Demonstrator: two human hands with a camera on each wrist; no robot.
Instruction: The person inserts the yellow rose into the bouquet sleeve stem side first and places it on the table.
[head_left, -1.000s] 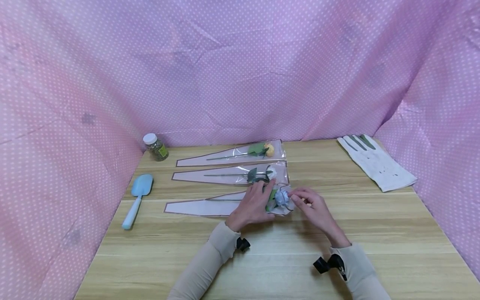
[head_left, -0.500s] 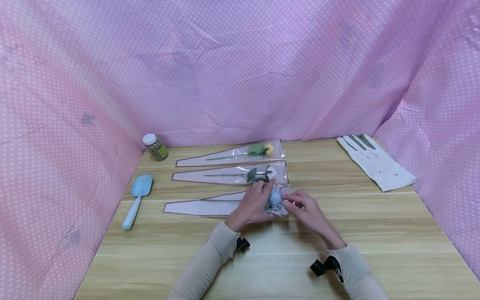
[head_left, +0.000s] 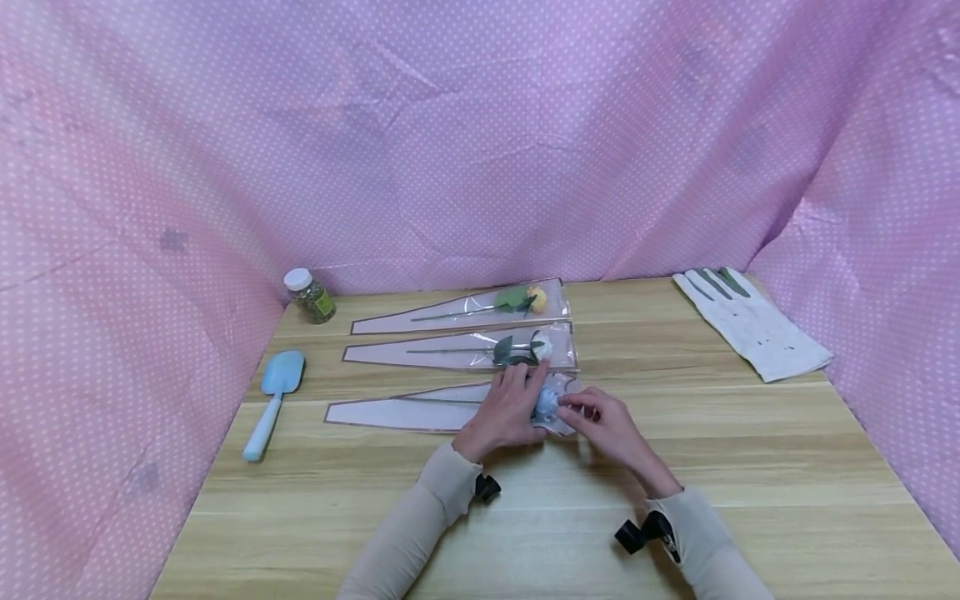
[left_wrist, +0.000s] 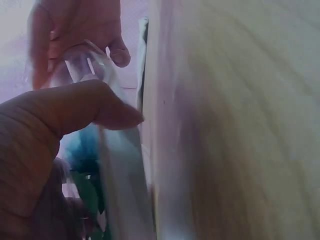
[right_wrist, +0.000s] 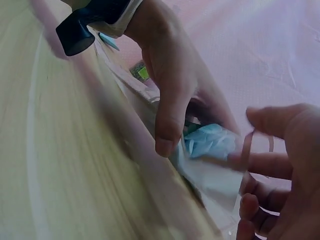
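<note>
A clear flower sleeve with a dark border (head_left: 420,413) lies nearest the person, holding a blue artificial flower (head_left: 547,403) whose head is near the wide right end. My left hand (head_left: 510,408) grips this sleeve around the flower, its thumb (left_wrist: 115,112) over the near edge and its fingers across the far side. At the sleeve's mouth is my right hand (head_left: 603,425). In the right wrist view its index finger (right_wrist: 267,164) reaches straight toward the blue petals, the thumb stands apart from it, and the sleeve's bordered edge passes between. Leaves and upper stem are mostly hidden under the left hand.
Behind lie two more sleeves, one with a white flower (head_left: 542,345), the other with a yellow flower (head_left: 537,299). A blue scoop (head_left: 279,392) and a white-capped jar (head_left: 311,298) are at left. White gloves (head_left: 753,329) lie at right. A pink dotted curtain (head_left: 480,150) surrounds the table.
The right hand has moved left, and the blue flower head has shifted left with it, deeper into the sleeve. The sleeve has slid slightly left; the left hand stays in place.
</note>
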